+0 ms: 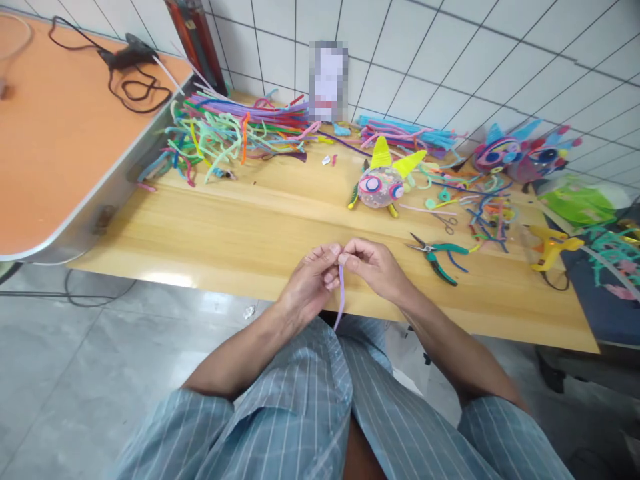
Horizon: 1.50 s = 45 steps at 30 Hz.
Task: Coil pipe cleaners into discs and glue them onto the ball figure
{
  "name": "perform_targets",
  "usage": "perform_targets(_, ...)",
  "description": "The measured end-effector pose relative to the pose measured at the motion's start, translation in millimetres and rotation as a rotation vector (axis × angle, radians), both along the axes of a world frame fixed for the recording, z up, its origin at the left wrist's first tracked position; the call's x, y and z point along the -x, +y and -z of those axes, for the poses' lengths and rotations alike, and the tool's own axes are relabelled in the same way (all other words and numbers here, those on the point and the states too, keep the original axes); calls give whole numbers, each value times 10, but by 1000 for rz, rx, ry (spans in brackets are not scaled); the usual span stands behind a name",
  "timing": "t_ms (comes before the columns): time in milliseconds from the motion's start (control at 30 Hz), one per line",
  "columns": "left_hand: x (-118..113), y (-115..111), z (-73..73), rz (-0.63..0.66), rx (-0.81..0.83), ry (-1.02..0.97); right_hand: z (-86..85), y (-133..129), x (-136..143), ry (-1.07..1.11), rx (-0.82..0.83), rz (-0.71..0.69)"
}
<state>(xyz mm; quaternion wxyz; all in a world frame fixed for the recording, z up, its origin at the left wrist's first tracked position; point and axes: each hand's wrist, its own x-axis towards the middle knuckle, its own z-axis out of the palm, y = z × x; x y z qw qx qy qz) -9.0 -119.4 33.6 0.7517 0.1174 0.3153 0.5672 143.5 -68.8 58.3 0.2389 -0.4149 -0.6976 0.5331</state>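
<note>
**We pinch a lilac pipe cleaner (341,293)**

Over the near edge of the surface (225,233), our left hand (311,275) and right hand (373,264) pinch its upper end together; the rest hangs toward six o'clock. From there, a yellow-eared figure (377,191) stands at one o'clock, pliers (431,255) lie at three, coloured pipe cleaners (250,115) at eleven.

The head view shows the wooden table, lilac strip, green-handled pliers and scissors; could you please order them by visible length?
1. Wooden table
2. Green-handled pliers and lilac strip: too alike to rank
3. Scissors
</note>
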Motion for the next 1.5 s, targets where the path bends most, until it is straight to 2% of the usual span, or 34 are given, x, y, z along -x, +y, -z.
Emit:
perform_targets(100, 27, 5, 28, 6, -32, -17, -3, 28, -63, 10, 56, -13)
perform_targets(233, 253, 41, 59, 89, -187, 269, -80, 71, -155, -56, 106, -98)
perform_targets(333, 409, 80, 20, 190, -278, 492, -145, 85, -161, -105, 103, -156)
perform_targets(467, 455, 99, -49, 197, -341, 590, -203, 81, -132, -129, 73, -190)
perform_targets(567, 365, 67, -34, 96, -283, 525, -170, 60, -103, -93, 41, -158)
perform_targets(700, 110, 29, 11, -60, -106, 259, -1, 8, -13, 5, 16, -42)
perform_targets(800, -74, 40, 21, -131, 15, 49, 106, -13, 45, 125, 132, 7)
perform_targets(867, -119, 54, 27, -141, 43, -23, 115, 2, 37, 167, 213, 5)
perform_targets(967, -31, 71, 50, -54, -18, 12, 49, 58, -38, 118, 198, -21)
perform_targets(1100, 232, 128, 65, 123, -167, 301, -56, 126, -136, 50, 210, -101)
perform_targets(1233, 404, 213, 1, 245, -292, 501, -108, 150, -149, 7, 239, -180)
perform_targets(1333, 454, 253, -34, 294, -336, 554, -128, 161, -146, -19, 237, -208)
perform_targets(1500, 513, 273, 27, 332, -316, 570, -148, 181, -155, -59, 240, -246)
